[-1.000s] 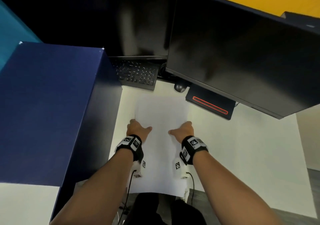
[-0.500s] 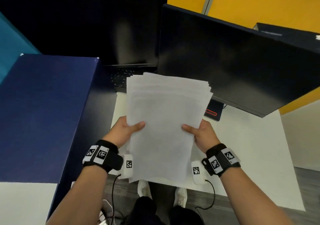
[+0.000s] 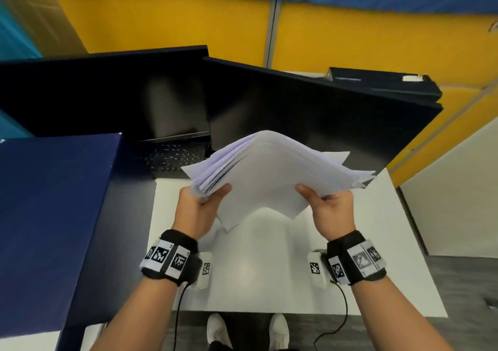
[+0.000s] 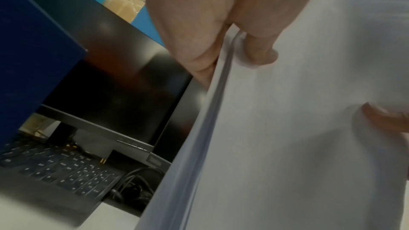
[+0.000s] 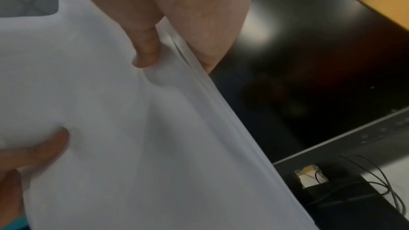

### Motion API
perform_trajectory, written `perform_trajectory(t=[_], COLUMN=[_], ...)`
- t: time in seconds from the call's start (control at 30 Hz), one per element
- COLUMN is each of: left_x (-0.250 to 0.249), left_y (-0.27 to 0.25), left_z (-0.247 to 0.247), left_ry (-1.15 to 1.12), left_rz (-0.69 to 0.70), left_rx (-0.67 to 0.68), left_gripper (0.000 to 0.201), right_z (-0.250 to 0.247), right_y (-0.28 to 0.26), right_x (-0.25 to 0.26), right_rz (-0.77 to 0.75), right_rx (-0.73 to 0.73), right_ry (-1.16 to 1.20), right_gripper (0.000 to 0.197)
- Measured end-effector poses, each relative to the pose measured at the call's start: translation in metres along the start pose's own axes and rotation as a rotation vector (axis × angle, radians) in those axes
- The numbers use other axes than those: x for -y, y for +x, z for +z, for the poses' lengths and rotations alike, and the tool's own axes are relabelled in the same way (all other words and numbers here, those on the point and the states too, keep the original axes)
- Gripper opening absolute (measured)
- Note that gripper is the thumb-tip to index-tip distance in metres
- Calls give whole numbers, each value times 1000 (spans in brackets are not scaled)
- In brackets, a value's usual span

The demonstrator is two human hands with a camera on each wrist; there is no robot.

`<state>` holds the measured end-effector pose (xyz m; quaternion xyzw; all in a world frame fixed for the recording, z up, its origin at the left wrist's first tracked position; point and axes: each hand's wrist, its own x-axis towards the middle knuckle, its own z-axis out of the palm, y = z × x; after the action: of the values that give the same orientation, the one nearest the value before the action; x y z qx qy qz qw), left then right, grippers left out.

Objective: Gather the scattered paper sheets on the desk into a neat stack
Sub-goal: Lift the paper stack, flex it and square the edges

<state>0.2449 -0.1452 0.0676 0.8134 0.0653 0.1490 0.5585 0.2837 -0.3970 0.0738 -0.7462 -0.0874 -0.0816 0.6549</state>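
Observation:
A thick bundle of white paper sheets [image 3: 272, 172] hangs in the air above the white desk [image 3: 258, 264], bowed upward in the middle, its edges fanned and uneven. My left hand [image 3: 200, 205] grips the bundle's left edge, thumb on top and fingers underneath. My right hand [image 3: 330, 206] grips the right edge the same way. In the left wrist view the paper sheets [image 4: 298, 146] fill the right side under my thumb. In the right wrist view the paper sheets [image 5: 110, 128] fill the left side, pinched at the edge.
Two dark monitors [image 3: 310, 118] stand at the back of the desk, with a black keyboard [image 3: 172, 159] under the left one. A tall dark blue box [image 3: 54, 215] borders the desk on the left. Cables [image 5: 376, 190] lie beneath the right monitor.
The sheets lay flat on the desk under both hands, were then lifted upright, and now tilt flatter and bow upward while both hands hold the sides. The head view has risen.

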Motion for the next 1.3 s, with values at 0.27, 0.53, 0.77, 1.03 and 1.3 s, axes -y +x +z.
perform_trajectory(t=[0.27, 0.53, 0.77, 1.03, 1.3], left_x=[50, 21, 43, 41, 5], left_y=[7, 16, 19, 21, 13], left_z=[32, 21, 24, 25, 29], left_ry=[46, 8, -69, -75, -369], left_rz=[-319, -123, -257, -161, -46], left_rx=[167, 85, 134, 104, -49], left_gripper=[17, 9, 28, 29, 57], right_z=[-6, -7, -9, 1, 2], right_y=[-6, 4, 6, 6, 12], right_x=[-53, -33, -51, -49, -23], right_rz=[361, 173, 356, 285, 189], right_rx=[41, -96, 81, -56, -102], right_ry=[-7, 65, 17, -50, 122], right_gripper=[26, 35, 37, 25, 40])
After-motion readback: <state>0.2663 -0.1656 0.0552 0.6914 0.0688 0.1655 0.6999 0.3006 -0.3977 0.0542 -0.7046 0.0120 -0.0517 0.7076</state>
